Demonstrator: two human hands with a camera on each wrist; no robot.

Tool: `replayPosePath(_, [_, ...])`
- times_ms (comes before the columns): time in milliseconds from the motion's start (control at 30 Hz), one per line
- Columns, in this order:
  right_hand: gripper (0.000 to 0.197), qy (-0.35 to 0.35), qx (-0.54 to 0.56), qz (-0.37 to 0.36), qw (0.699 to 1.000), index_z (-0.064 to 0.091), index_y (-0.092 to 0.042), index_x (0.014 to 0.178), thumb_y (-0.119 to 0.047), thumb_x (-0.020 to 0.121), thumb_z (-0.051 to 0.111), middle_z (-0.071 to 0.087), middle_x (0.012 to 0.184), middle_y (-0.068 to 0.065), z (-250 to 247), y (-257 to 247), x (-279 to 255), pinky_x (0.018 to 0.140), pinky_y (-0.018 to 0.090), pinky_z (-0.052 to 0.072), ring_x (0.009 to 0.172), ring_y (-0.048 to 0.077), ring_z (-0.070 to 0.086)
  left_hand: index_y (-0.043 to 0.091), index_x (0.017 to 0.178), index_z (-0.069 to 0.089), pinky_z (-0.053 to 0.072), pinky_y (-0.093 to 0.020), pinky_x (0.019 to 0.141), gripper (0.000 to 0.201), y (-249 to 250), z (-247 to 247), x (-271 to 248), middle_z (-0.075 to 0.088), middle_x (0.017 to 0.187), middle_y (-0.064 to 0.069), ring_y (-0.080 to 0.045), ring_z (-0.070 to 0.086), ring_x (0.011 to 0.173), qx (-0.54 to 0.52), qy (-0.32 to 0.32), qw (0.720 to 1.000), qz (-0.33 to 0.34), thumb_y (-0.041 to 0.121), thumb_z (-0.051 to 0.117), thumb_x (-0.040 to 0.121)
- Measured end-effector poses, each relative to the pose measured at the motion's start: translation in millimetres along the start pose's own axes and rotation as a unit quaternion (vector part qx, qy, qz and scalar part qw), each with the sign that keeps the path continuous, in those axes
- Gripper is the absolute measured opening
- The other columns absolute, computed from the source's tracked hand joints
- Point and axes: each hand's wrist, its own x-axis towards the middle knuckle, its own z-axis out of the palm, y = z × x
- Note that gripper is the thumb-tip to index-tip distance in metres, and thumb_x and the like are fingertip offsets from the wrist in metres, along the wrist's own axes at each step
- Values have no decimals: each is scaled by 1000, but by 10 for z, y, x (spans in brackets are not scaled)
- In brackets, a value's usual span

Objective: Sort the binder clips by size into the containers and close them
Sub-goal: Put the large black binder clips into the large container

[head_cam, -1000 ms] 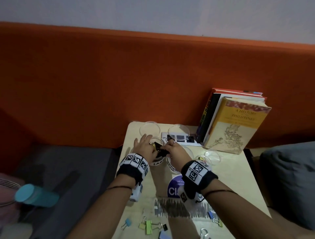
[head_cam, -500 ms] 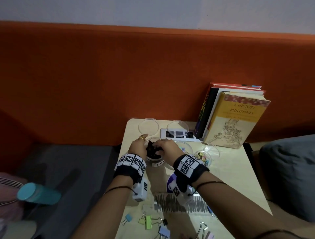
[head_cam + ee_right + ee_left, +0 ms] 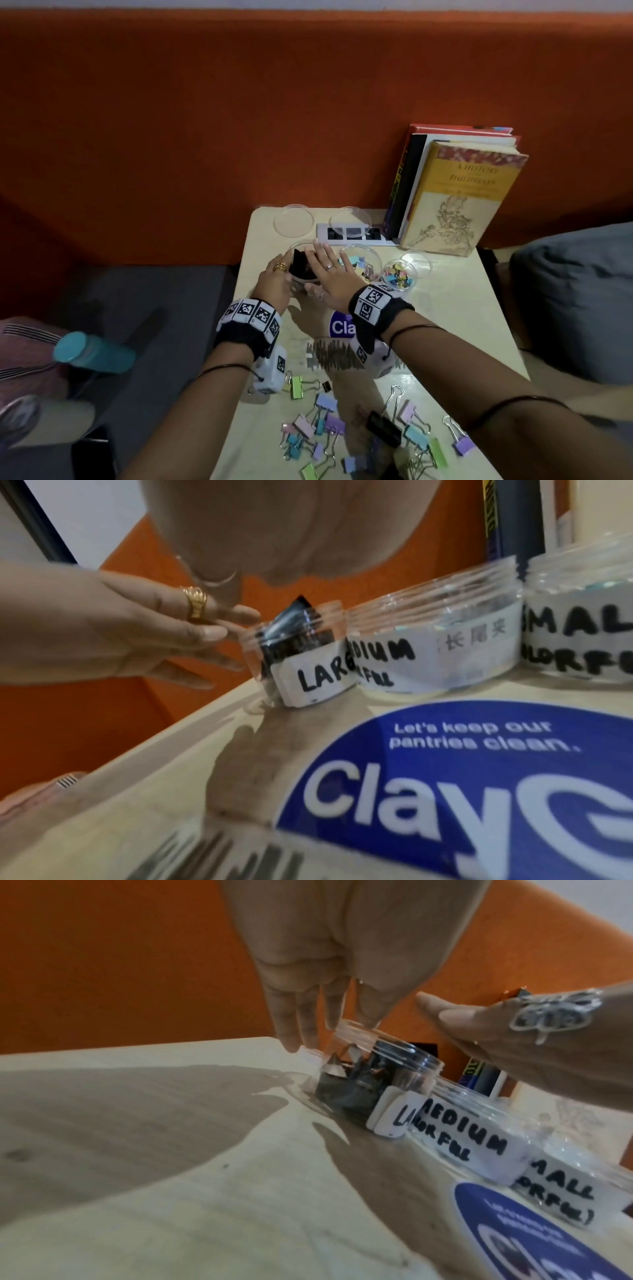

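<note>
On the pale wooden table [image 3: 455, 308] in the head view, three clear plastic jars are seen in a row: the small clear jar labelled LARGE [image 3: 303, 265], filled with black binder clips [image 3: 300, 261], the wider clear jar of pastel medium clips [image 3: 361, 262] just to its right, and the small clear jar of tiny colourful clips [image 3: 400, 274] beyond. The left hand [image 3: 274, 281] and the right hand [image 3: 325, 274] are placed either side of the LARGE jar, fingers extended and gripping nothing. Two clear round lids [image 3: 294, 221] are laid near the far edge, and loose pastel binder clips [image 3: 325, 421] are scattered on the near part of the table. In the left wrist view, straight fingers [image 3: 291, 1015] are seen reaching down at the far rim of the LARGE jar [image 3: 377, 1080]; contact cannot be told. In the right wrist view, the left hand [image 3: 137, 637] is seen relaxed beside the jar [image 3: 298, 653], one black clip [image 3: 291, 620] standing above its rim, and the round blue sticker [image 3: 479, 777] is shown on the table in front.
</note>
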Motion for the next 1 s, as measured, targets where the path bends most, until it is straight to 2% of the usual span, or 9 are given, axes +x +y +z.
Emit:
replayPosePath(100, [64, 15, -24, 9, 1000, -9, -12, 146, -40, 98, 24, -16, 157, 7, 46, -7, -80, 119, 44, -3, 146, 21, -10, 11, 146, 31, 26, -24, 115, 52, -9, 23, -126, 19, 158, -4, -22, 34, 140, 29, -28, 999, 0, 0, 38, 95])
replayPosePath(267, [63, -15, -11, 42, 999, -3, -11, 147, -40, 98, 25, -9, 158, 7, 83, -72, -49, 119, 43, 2, 147, 20, -4, 27, 151, 4, 43, -32, 104, 86, 65, -53, -190, -5, 159, 11, -18, 26, 141, 149, -93, 984, -41, -9, 43, 83])
replayPosePath(467, [52, -36, -30, 55, 997, 19, -11, 145, -36, 99, 24, 25, 154, 13, -85, -76, 91, 116, 47, 20, 142, 28, 23, 21, 151, 2, 39, -37, 104, 74, 175, -108, -179, -9, 160, 5, -23, 26, 139, 227, -126, 964, -52, 3, 40, 90])
replayPosePath(600, [41, -62, -14, 58, 996, 40, -10, 137, -22, 98, 34, 50, 135, 18, -240, -84, 172, 98, 39, 42, 120, 34, 50, 24, 151, 4, 39, -41, 102, 72, 184, -112, -174, 0, 160, 2, -27, 31, 134, 238, -120, 962, -58, 4, 37, 90])
replayPosePath(700, [33, -32, 42, 72, 996, 57, -7, 123, -13, 92, 48, 59, 123, 20, -337, -93, 277, 96, 36, 42, 115, 34, 52, 29, 149, 15, 39, -43, 102, 67, 196, -137, -135, 15, 156, -3, -33, 39, 127, 203, -113, 968, -90, 6, 36, 90])
replayPosePath(800, [31, 17, 95, 82, 992, 61, -3, 117, -6, 86, 56, 64, 119, 19, -337, -74, 322, 99, 36, 42, 115, 33, 54, 22, 146, 27, 38, -43, 102, 61, 225, -171, -84, 17, 155, 0, -30, 34, 130, 221, -113, 967, -59, 6, 38, 89])
replayPosePath(867, [25, 82, 140, 94, 982, 67, -3, 109, -4, 87, 56, 68, 112, 19, -296, -33, 321, 95, 33, 44, 109, 32, 59, 18, 144, 33, 36, -42, 104, 57, 249, -205, -58, 17, 155, -1, -29, 31, 132, 241, -113, 963, -39, 6, 40, 89])
replayPosePath(933, [21, 157, 197, 111, 961, 70, -4, 103, -4, 86, 57, 71, 104, 20, -262, -6, 304, 89, 33, 48, 100, 32, 63, 16, 145, 32, 35, -42, 105, 58, 268, -236, -54, 17, 155, -1, -29, 31, 132, 232, -114, 965, -42, 7, 41, 89])
replayPosePath(1000, [20, 186, 215, 115, 952, 71, -5, 102, -6, 85, 60, 72, 99, 20, -210, -3, 292, 87, 32, 48, 96, 32, 64, 17, 147, 28, 35, -41, 107, 59, 250, -237, -50, 17, 156, 0, -29, 33, 132, 207, -109, 971, -51, 6, 41, 90])
